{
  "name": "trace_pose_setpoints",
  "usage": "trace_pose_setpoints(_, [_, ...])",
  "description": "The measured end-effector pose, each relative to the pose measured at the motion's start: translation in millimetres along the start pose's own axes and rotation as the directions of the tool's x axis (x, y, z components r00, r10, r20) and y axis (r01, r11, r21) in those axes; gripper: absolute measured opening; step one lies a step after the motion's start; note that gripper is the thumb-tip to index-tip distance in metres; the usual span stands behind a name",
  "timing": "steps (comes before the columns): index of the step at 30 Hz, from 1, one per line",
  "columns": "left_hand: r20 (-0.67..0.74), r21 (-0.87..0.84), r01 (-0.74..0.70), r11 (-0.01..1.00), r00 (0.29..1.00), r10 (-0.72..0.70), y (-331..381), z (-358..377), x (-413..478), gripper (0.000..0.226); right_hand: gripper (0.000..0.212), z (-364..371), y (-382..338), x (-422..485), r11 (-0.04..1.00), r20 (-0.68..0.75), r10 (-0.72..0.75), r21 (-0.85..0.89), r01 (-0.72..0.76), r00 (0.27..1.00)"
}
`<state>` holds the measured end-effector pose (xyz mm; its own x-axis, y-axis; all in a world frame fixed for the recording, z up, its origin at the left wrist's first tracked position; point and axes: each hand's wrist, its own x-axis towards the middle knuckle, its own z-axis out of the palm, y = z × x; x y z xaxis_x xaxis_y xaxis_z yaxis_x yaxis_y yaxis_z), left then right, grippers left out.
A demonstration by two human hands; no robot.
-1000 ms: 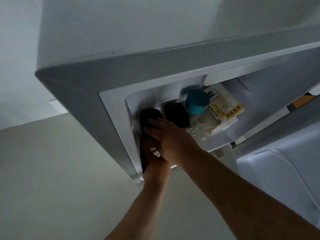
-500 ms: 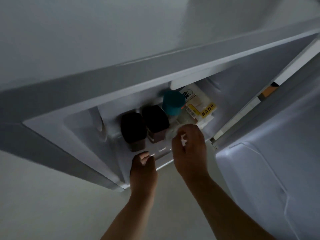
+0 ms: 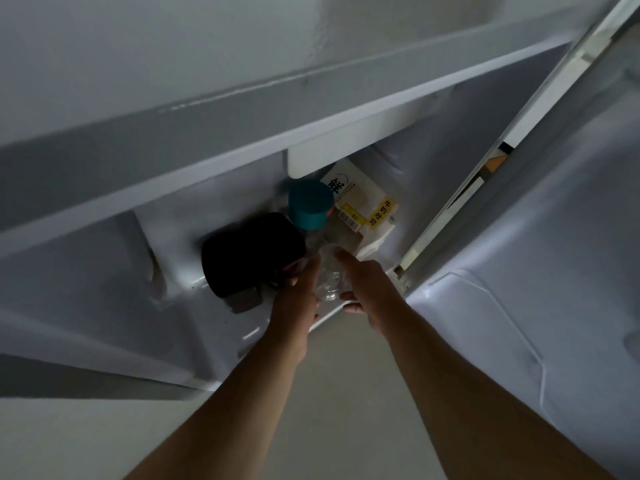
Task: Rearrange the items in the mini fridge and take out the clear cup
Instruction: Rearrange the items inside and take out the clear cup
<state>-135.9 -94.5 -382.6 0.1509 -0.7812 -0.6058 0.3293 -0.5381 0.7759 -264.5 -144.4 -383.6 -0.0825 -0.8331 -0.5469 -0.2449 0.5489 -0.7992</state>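
Observation:
I look down into the open mini fridge (image 3: 363, 98). The clear cup (image 3: 327, 275) sits at the front of the fridge floor, between my two hands. My right hand (image 3: 369, 289) curls around its right side. My left hand (image 3: 299, 296) presses against its left side. Left of the cup stand dark-lidded jars (image 3: 249, 251), blurred together. Behind the cup is a bottle with a teal cap (image 3: 310, 204), and right of that a white bread package with a yellow label (image 3: 360, 202).
The open fridge door (image 3: 536, 254) stands at the right, close to my right forearm. Below the fridge is a pale floor (image 3: 329, 403). The fridge's top edge overhangs the compartment.
My left hand rose from the fridge's front edge to the cup's left side. My right hand closed around the cup. The view shifted closer, and the jars now look blurred.

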Motion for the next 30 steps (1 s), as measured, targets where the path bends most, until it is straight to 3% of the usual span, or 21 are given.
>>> trace_pose_setpoints(9, [0.016,0.073,-0.041,0.996,0.999,0.04,-25.1,-13.9,-47.6,0.061,0.056,-14.4,31.2,-58.5,0.999,-0.018,-0.039,0.027,0.039,0.999])
trace_pose_setpoints(14, [0.037,0.134,-0.065,0.989,0.997,0.06,-46.6,-19.0,-106.9,0.059,0.084,-23.5,55.1,-116.5,0.998,-0.023,-0.062,0.013,0.062,0.998])
trace_pose_setpoints(18, [0.047,0.156,-0.067,0.985,0.997,0.061,-69.1,-30.7,-166.2,0.082,0.081,-30.6,80.2,-174.1,0.996,-0.038,-0.092,0.018,0.092,0.995])
trace_pose_setpoints(22, [0.02,0.171,-0.09,0.981,0.996,0.087,-88.2,-49.6,-219.5,0.073,0.067,-26.8,103.5,-234.5,0.995,-0.038,-0.091,0.037,0.093,0.995])
trace_pose_setpoints(30, [0.008,0.216,-0.075,0.973,0.997,0.075,-111.1,-113.8,-267.8,0.068,0.081,19.3,130.1,-301.3,0.994,-0.009,-0.081,0.069,0.082,0.997])
